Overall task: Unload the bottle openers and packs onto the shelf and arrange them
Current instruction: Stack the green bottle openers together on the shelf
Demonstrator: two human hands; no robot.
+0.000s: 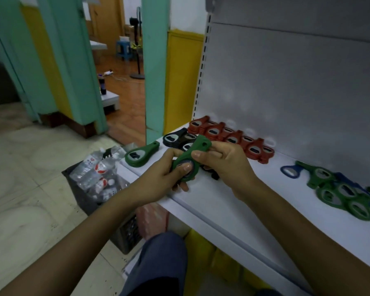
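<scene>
Fingers [187, 167]: left hand [165, 176] grips the green bottle opener [195, 146] by its head, right hand [224, 165] by its handle.

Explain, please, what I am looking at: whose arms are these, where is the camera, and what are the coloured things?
There is no machine here: these are a person's two bare arms. The single picture comes from a camera worn on the head, looking forward and down. The left hand and the right hand together hold one green bottle opener above a white shelf. On the shelf lie a row of red openers, some black openers, another green opener at the left end, and a loose pile of green and blue openers on the right.
</scene>
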